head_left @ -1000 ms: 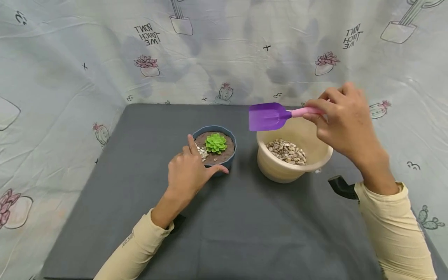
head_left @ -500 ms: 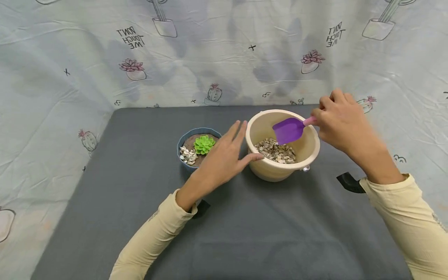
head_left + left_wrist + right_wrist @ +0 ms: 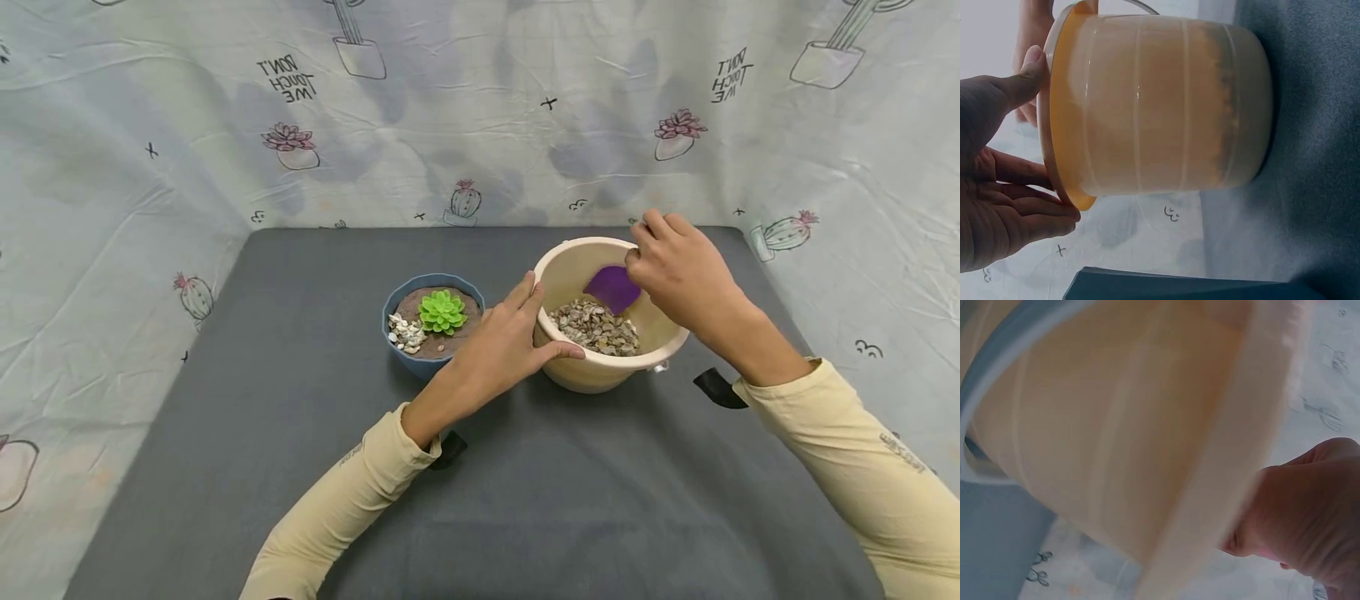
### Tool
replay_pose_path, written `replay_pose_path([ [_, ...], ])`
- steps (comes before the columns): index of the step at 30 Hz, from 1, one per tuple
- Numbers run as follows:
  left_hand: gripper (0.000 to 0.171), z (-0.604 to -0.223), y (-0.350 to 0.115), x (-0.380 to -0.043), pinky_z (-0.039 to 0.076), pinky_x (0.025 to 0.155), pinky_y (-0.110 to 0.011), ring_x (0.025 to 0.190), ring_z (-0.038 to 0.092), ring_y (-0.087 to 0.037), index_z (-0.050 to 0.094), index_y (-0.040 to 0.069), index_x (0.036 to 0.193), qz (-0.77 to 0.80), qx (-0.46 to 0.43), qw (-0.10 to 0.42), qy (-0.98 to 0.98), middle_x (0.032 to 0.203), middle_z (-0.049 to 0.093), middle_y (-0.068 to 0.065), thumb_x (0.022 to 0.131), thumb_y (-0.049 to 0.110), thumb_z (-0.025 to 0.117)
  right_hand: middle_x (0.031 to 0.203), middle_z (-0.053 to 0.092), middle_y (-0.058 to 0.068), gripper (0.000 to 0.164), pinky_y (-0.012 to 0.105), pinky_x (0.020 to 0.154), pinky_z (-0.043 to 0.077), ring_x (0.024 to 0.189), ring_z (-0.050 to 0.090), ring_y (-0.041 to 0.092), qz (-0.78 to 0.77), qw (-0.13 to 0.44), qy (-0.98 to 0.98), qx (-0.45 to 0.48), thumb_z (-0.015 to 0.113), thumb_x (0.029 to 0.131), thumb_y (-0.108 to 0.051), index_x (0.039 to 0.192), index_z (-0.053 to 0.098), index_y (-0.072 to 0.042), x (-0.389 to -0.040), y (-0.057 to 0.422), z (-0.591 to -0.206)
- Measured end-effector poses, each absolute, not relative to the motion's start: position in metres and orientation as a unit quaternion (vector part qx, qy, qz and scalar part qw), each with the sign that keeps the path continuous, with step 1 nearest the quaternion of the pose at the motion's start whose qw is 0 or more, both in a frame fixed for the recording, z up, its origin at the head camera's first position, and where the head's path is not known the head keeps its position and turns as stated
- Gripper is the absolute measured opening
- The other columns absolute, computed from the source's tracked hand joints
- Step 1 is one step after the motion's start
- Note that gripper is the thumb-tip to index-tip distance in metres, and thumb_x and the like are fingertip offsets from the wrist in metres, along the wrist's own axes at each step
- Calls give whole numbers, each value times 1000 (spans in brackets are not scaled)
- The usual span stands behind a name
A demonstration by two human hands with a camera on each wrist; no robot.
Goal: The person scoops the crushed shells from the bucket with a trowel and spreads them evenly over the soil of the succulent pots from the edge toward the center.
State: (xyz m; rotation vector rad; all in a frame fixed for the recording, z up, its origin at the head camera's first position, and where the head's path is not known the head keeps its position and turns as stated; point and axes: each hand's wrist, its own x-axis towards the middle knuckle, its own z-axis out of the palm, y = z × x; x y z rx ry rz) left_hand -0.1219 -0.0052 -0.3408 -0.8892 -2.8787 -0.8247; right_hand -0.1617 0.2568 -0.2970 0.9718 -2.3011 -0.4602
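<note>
A cream bucket (image 3: pixel 581 373) holding small stone chips (image 3: pixel 596 327) stands on the table. My left hand (image 3: pixel 491 350) rests on the bucket's near-left rim, its fingers mostly straight and the thumb spread. In the left wrist view, the thumb and fingers touch the rim at two separate places. My right hand (image 3: pixel 678 271) grips a toy shovel above the bucket's right side. The shovel's purple blade (image 3: pixel 613 289) reaches down inside, its tip at the chips; the hand hides the pink handle in the head view.
A blue pot (image 3: pixel 420 367) stands left of the bucket, partly behind my left hand. In it are a green succulent (image 3: pixel 442 312), brown soil and a patch of white stones (image 3: pixel 407 333). A printed cloth (image 3: pixel 480 108) hangs behind the grey table (image 3: pixel 300 417).
My left hand has moved right from the blue pot to the bucket's rim. My right hand has lowered the shovel from above the rim into the bucket.
</note>
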Motion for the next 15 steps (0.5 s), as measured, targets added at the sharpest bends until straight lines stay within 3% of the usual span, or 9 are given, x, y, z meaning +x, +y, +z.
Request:
replay_pose_path([
  [3, 103, -341, -5, -122, 60, 98, -49, 130, 65, -43, 34, 0, 162, -261, -288, 19, -921, 170, 32, -23, 89, 60, 75, 80, 58, 18, 24, 39, 74, 41, 84, 48, 35, -181, 278, -867, 371, 72, 79, 13, 64, 59, -1, -167, 254, -302],
  [9, 101, -345, -4, -121, 63, 91, -47, 122, 69, -43, 37, -1, 161, -257, -301, 33, -918, 169, 34, -21, 89, 60, 75, 82, 66, 19, 15, 43, 78, 45, 86, 49, 36, -164, 195, -901, 351, 83, 72, 6, 75, 69, 1, -172, 258, -309],
  [12, 101, -347, -3, -122, 63, 89, -47, 119, 71, -43, 38, -2, 160, -259, -305, 43, -915, 168, 36, -22, 90, 60, 75, 81, 69, 19, 19, 45, 76, 44, 84, 49, 37, -128, 174, -917, 336, 90, 74, -5, 77, 73, 2, -171, 262, -312],
  [15, 101, -348, -4, -122, 63, 89, -47, 119, 71, -43, 37, -2, 160, -264, -301, 45, -916, 168, 35, -23, 89, 58, 76, 72, 66, 16, 27, 45, 71, 39, 76, 45, 35, -72, 161, -925, 336, 91, 78, -17, 70, 70, -2, -171, 264, -318],
])
